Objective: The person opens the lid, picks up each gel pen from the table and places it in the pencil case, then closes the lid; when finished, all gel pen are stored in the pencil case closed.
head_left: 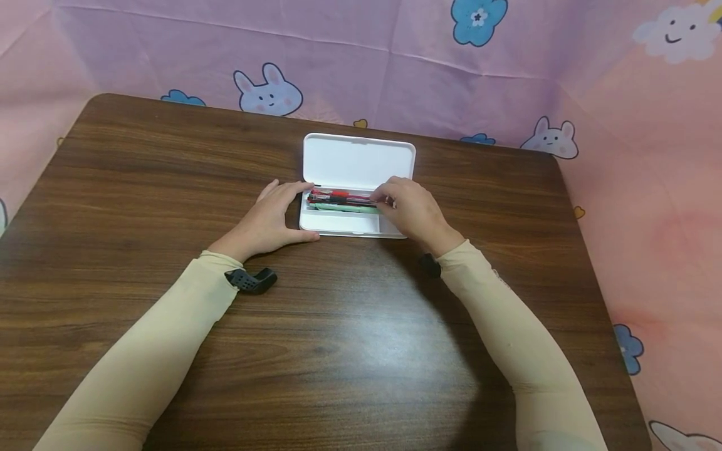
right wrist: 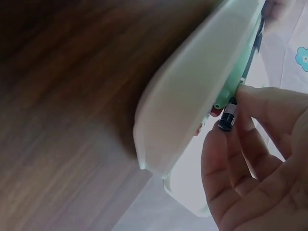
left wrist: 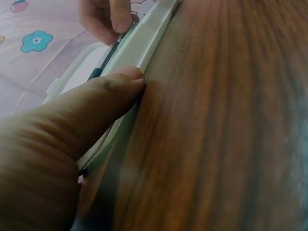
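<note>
A white pencil case lies on the table with its lid raised at the back. Its left end is held by my left hand, thumb on the front edge and a finger at the back corner. Red pens and a light green pen lie in the rear compartment. Over the case's right side, my right hand pinches the end of a black-ended pen between thumb and fingers. That pen lies alongside the green one, its end showing in the right wrist view.
The brown wooden table extends around the case. A patterned cloth hangs behind the table and along its sides. Black wrist devices sit at both sleeve cuffs.
</note>
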The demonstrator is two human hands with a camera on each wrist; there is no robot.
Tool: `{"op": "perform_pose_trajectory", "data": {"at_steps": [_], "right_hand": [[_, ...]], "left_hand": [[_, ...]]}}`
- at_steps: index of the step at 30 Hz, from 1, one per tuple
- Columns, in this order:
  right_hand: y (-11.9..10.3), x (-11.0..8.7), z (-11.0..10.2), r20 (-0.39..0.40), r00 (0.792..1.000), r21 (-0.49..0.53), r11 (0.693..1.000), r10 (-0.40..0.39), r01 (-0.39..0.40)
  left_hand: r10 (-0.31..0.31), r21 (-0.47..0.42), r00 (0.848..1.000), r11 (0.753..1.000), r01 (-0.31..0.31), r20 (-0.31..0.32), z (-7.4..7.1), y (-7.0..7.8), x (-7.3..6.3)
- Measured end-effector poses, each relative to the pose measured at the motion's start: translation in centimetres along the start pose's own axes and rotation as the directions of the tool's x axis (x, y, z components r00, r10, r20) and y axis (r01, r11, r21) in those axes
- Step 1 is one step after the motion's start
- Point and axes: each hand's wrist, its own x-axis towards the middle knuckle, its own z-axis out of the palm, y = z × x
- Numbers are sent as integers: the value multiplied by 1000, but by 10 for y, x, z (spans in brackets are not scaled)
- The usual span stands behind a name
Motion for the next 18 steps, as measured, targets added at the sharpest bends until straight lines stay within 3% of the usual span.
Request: {"op": "perform_pose_trajectory", "data": {"at_steps": [11,15,18], "right_hand": [[6,-1,-1,11,1000,31,999,9,-9],[16,-6,-4,-69,996,168,984,64,-52],[28,-13,-7,-150,976,306,946,159,-107]], "left_hand": [[19,8,1000,1000,-19,-2,-1,-1,2],[37,17,999,999,-37,7,-2,0,2],[32,-4,999,999,-32,26,-4,0,0]]}}
